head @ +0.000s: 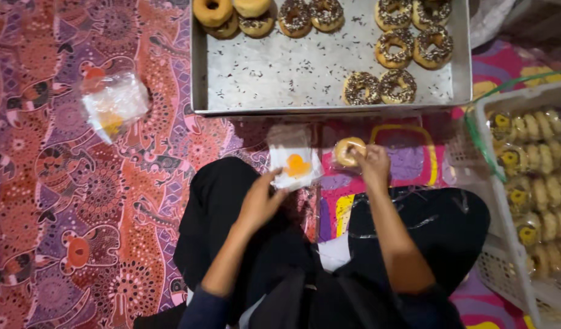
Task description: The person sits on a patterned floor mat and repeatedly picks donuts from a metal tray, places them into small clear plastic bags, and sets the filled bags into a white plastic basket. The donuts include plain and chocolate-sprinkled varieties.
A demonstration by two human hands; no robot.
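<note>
Between our knees, on the patterned cloth (79, 201), our left hand (259, 201) pinches the edge of a clear plastic bag (294, 159) with an orange mark, fingers together on it. Our right hand (374, 164) grips a plain doughnut (346, 152); its wrapping is blurred, and the hand hides the doughnut's right side. Beyond them sits a metal tray (305, 73) of sprinkled doughnuts (380, 87), its top row cut off. A white basket (506, 256) of bagged doughnuts runs off at right.
</note>
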